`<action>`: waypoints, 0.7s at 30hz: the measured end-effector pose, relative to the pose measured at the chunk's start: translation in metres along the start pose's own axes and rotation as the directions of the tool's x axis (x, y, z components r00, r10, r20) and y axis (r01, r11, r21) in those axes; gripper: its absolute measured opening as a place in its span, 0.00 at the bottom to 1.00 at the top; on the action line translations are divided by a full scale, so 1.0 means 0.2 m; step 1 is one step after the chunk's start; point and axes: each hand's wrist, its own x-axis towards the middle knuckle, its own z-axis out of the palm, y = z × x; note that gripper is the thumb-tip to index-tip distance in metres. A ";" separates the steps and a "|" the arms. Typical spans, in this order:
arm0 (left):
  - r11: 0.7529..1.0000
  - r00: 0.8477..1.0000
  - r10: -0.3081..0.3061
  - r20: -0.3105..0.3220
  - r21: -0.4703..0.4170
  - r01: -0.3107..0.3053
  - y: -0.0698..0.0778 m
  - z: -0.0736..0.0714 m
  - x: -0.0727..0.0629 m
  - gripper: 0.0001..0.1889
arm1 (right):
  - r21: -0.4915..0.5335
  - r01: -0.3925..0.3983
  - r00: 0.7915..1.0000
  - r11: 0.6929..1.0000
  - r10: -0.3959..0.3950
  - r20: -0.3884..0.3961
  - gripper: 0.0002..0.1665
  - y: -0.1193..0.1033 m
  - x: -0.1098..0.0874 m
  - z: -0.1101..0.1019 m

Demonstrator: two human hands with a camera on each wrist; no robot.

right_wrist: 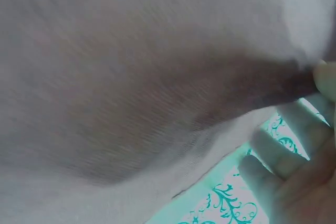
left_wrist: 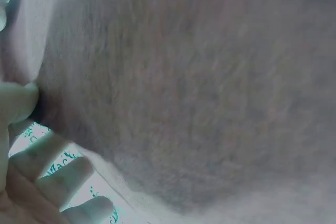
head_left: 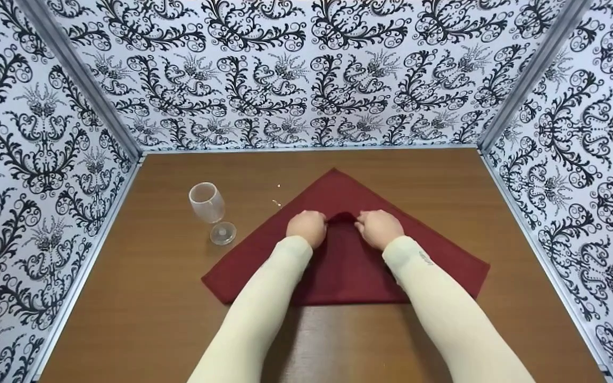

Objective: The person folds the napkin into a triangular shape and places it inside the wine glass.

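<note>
I see a red cloth (head_left: 346, 260) on the brown tabletop (head_left: 439, 175), in the middle, right in front of the person. One corner points away, toward the back wall (head_left: 285, 80), and a long straight edge is on the near side. The left hand (head_left: 306, 229) and the right hand (head_left: 380, 229) are side by side with a small gap between them. Both pinch the cloth, and a bit of it bumps up in that gap. In each wrist view, I see a thumb against the cloth, with other fingers spread out lower down. A clear glass with a stem (head_left: 208, 205) stands up on the left, near the cloth but not touching it. I see pale sleeves (head_left: 258, 303) on both arms. Black curly patterns cover the white walls.
</note>
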 end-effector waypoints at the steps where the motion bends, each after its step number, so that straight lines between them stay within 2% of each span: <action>1: 1.000 1.000 -0.009 -0.012 0.000 0.009 0.00 0.00 0.01 0.11 | -0.007 0.007 1.000 1.000 -0.007 -0.006 0.18 0.00 0.01 0.01; 3: 1.000 1.000 -0.020 -0.019 -0.004 0.019 -0.01 0.01 0.03 0.13 | -0.023 0.020 1.000 1.000 -0.020 0.012 0.19 0.01 0.03 0.03; 7: 0.999 0.999 -0.047 0.018 -0.008 0.047 -0.02 0.06 0.04 0.19 | -0.028 0.027 0.997 0.999 -0.025 0.072 0.20 0.01 0.04 0.06; 13: 0.993 0.994 -0.109 -0.006 -0.035 0.109 -0.02 0.10 0.04 0.18 | -0.022 0.022 0.995 1.000 -0.020 0.096 0.22 0.01 0.05 0.08; 21: 0.994 0.995 -0.097 0.010 -0.039 0.098 -0.01 0.10 0.04 0.20 | -0.025 -0.015 0.995 1.000 0.017 0.103 0.23 0.02 0.03 0.10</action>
